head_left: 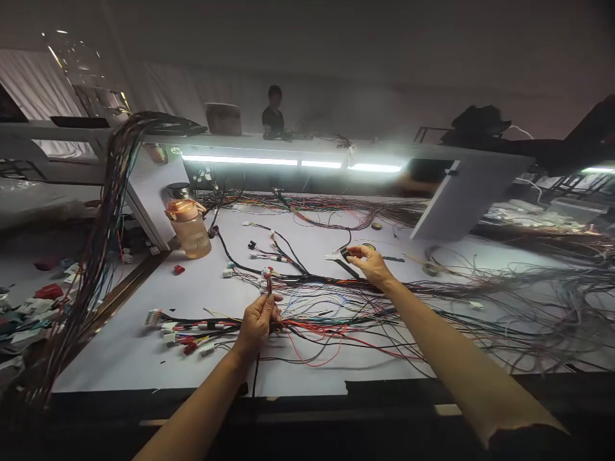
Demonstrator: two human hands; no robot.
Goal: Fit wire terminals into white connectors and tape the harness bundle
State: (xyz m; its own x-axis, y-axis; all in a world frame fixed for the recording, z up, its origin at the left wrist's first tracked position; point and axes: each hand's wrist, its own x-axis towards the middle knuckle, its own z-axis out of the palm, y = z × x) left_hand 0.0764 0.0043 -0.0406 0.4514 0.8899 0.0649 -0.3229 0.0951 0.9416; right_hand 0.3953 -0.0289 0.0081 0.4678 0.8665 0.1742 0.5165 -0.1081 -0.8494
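Note:
My left hand [259, 318] is closed round a short wire bundle [269, 283], whose upper end carries small white and red connectors. Further back and to the right, my right hand [368, 264] pinches a small black item, perhaps a tape roll [344, 254]. A black strip [346, 269] slants down from near those fingers to a dark wrapped harness [312, 278]. Loose red, black and green wires [331, 328] spread rightward from below my left hand. White and red connectors [189, 346] lie at the left ends of other branches.
An orange-topped bottle [189, 227] stands at the left, beside a hanging wire bundle [113, 205]. Loose connectors [38, 307] lie at far left. A white upright panel [446, 198] rises at the right. Behind the lit shelf is a person [273, 115].

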